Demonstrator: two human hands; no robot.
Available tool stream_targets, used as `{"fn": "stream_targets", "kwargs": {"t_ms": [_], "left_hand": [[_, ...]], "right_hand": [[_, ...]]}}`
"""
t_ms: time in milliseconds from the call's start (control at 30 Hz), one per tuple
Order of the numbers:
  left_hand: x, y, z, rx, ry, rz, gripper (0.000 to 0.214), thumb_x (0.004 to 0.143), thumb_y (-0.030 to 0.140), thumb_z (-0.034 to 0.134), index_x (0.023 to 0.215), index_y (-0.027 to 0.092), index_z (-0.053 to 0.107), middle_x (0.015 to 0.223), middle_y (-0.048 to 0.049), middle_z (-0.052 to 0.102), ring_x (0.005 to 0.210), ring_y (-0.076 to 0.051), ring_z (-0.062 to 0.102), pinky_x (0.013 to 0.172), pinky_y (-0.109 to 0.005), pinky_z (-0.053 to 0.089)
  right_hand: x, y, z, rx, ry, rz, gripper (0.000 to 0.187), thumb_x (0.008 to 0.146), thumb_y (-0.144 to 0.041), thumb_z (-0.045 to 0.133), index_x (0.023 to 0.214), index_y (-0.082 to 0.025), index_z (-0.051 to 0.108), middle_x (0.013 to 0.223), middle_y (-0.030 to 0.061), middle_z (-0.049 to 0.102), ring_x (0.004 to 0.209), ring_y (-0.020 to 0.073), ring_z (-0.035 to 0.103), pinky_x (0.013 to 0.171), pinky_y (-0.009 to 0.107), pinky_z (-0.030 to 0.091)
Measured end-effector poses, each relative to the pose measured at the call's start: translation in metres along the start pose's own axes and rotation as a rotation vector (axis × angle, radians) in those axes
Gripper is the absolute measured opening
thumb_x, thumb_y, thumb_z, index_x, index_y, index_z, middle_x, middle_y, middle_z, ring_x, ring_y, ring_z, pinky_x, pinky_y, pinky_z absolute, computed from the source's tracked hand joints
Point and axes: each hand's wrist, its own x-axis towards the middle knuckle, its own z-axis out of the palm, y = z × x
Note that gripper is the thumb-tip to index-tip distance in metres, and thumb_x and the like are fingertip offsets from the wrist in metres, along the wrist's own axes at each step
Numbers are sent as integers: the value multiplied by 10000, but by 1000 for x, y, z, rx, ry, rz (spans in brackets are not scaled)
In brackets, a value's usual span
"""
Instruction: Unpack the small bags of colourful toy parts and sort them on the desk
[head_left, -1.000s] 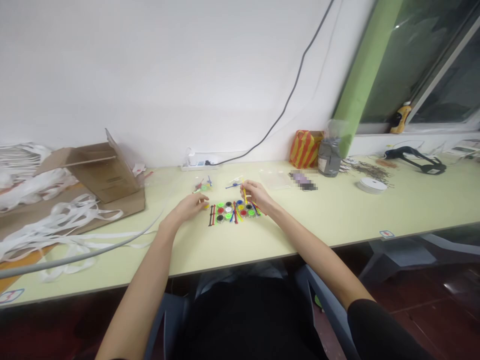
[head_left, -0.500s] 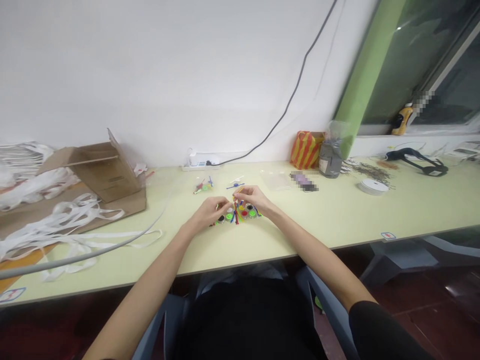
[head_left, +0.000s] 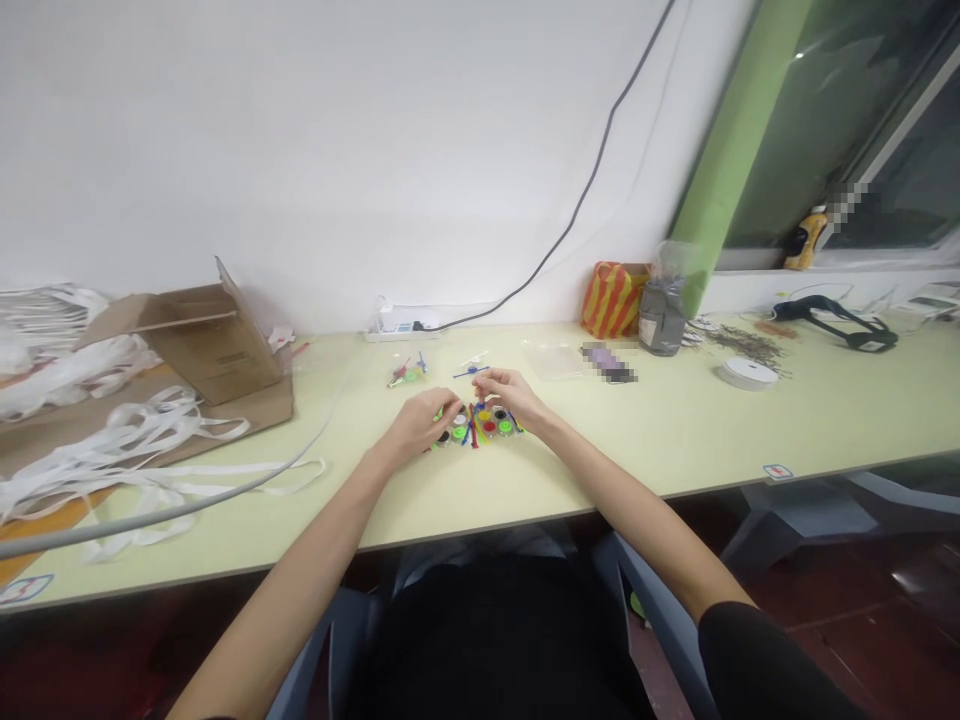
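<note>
Small round plastic pieces in red, green, yellow and black [head_left: 488,427] lie between my hands, with thin red and blue plastic sticks [head_left: 473,428] among them. My left hand [head_left: 418,420] is curled over the left side of this group, its thumb and fingers pressed together; what they hold, if anything, is hidden. Above the upper edge of the group, my right hand [head_left: 508,392] pinches with fingertips down; a blue bit shows just under them, but I cannot make out what is gripped. Behind the hands lies a blue-and-white piece [head_left: 471,369].
A clear bag of coloured parts [head_left: 409,371] lies farther back. Left are a cardboard box [head_left: 210,340] and white ribbons [head_left: 161,440]. A power strip [head_left: 394,330] stands against the wall. To the right are a striped bag [head_left: 613,300] and a white spool [head_left: 747,373].
A yellow stick seen at my right fingertips is no longer visible there. The right hand has shifted slightly; the left hand stays almost in place.
</note>
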Motion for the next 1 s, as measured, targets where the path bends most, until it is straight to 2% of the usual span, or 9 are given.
{"fn": "stream_targets", "kwargs": {"t_ms": [167, 367, 467, 567, 667, 767, 1000], "left_hand": [[-1, 2, 3, -62, -7, -40, 310, 1000, 379, 361, 855, 198, 567, 718, -2, 561, 668, -153, 484, 659, -280, 375], [-2, 5, 6, -58, -33, -22, 303, 996, 371, 366, 814, 199, 537, 696, 1, 534, 640, -146, 457, 638, -274, 349], [-2, 0, -1, -17, -24, -19, 265, 978, 336, 380, 795, 205, 521, 674, 5, 522, 615, -148, 452, 628, -277, 338], [-4, -13, -15, 113, -16, -57, 227, 937, 299, 415, 747, 211, 503, 660, -7, 522, 597, -161, 454, 612, -293, 308], [-8, -24, -26, 240, -95, -135, 245, 893, 296, 447, 663, 217, 485, 601, -13, 504, 539, -168, 418, 578, -311, 252], [-10, -30, -28, 267, -163, -177, 242, 852, 298, 470, 624, 220, 486, 571, -13, 499, 516, -169, 404, 567, -315, 228], [-10, -27, -19, 243, -238, -171, 230, 829, 297, 495, 614, 217, 494, 568, -18, 520, 515, -166, 407, 554, -314, 221]], "right_hand": [[-2, 1, 4, 6, -128, 22, 355, 749, -493, 765, 833, -168, 649, 727, 21, 645, 683, 132, 615, 616, 235, 502], [-5, -2, 9, 5, -157, 32, 344, 757, -483, 758, 845, -172, 639, 734, 37, 657, 681, 145, 622, 628, 257, 517], [-7, -3, 9, 16, -98, 27, 330, 771, -433, 746, 970, -202, 620, 766, 28, 670, 678, 148, 620, 613, 263, 511], [-6, -4, 5, 30, 9, -9, 363, 772, -390, 728, 1067, -236, 581, 732, -19, 632, 618, 123, 577, 543, 228, 458], [-3, -5, -3, 26, 58, -30, 297, 767, -386, 706, 986, -219, 597, 653, -46, 552, 536, 91, 483, 458, 189, 337], [-1, -5, -9, 21, 69, -30, 240, 751, -370, 696, 899, -204, 608, 622, -49, 514, 505, 74, 422, 435, 184, 251], [-2, -6, -7, 9, 38, -1, 244, 736, -372, 705, 873, -194, 611, 609, -40, 508, 481, 73, 397, 424, 195, 201]]}}
